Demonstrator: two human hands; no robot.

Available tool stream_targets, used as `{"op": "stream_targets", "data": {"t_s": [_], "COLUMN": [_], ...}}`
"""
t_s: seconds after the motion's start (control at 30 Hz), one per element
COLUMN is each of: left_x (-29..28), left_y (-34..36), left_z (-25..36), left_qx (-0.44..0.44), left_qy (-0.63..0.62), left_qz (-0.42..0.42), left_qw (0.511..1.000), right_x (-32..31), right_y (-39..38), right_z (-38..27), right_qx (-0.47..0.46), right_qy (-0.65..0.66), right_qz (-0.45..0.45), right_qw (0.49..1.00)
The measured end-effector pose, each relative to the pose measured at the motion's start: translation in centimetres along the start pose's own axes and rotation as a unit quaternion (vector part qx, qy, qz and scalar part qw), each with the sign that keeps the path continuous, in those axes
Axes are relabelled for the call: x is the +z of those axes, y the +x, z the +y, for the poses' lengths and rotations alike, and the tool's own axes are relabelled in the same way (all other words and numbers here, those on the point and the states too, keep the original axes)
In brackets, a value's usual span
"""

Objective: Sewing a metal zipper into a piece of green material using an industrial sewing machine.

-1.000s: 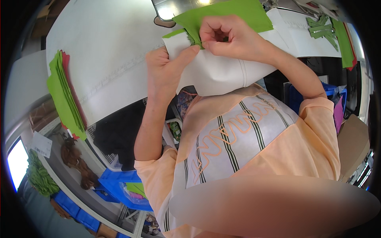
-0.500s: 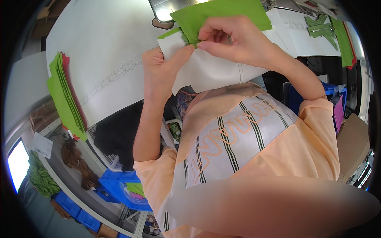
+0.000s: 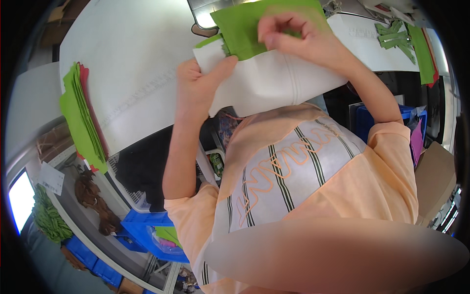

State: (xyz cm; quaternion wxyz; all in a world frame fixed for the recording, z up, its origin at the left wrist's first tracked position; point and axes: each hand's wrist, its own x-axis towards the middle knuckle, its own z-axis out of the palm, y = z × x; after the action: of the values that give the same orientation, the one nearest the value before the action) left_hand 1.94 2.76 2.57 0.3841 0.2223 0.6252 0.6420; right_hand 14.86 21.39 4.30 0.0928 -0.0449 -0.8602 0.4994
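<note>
A bright green fabric panel [image 3: 245,36] lies over a white piece of material [image 3: 267,81] at the front of the table, by the sewing machine's metal plate. My left hand [image 3: 203,83] pinches the layered edge at its left, thumb on top, where a narrow green toothed strip [image 3: 225,47] like a zipper shows. Over the green panel my right hand [image 3: 303,41] is raised with curled fingers, blurred by motion. Whether anything is between its fingertips cannot be made out.
Green and red fabric pieces [image 3: 81,117] hang over the table's left edge. Green zippers [image 3: 395,40] and more green fabric [image 3: 422,54] lie at the far right. A white basket with black cloth [image 3: 147,166] and a blue bin [image 3: 142,228] stand lower left; a cardboard box [image 3: 433,181] is lower right.
My right hand has let go of the green fabric's edge beside my left thumb and moved right. The green panel now lies flatter there. My left hand keeps its hold.
</note>
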Motion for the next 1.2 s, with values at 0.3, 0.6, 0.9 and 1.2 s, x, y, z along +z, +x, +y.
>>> {"op": "stream_targets", "data": {"t_s": [0.3,0.6,0.9,1.2], "left_x": [-3.4,-6.2,-5.6,-5.8], "left_y": [-7.9,-11.4,-12.1,-11.2], "left_z": [14.8,15.2,4.4,-8.0], "left_qx": [0.312,0.442,0.312,0.280], "left_qy": [0.586,0.726,0.759,0.576], "left_qz": [0.100,0.122,0.107,0.146], "left_qw": [0.741,0.512,0.562,0.754], "right_x": [-2.3,1.7,5.0,2.7], "right_y": [1.9,9.0,9.1,3.2], "right_z": [-1.0,-4.1,1.0,2.8], "right_qx": [-0.279,-0.467,-0.404,-0.228], "right_qy": [-0.227,-0.278,-0.380,-0.444], "right_qz": [0.181,0.211,0.057,0.053], "right_qw": [0.915,0.812,0.830,0.865]}}
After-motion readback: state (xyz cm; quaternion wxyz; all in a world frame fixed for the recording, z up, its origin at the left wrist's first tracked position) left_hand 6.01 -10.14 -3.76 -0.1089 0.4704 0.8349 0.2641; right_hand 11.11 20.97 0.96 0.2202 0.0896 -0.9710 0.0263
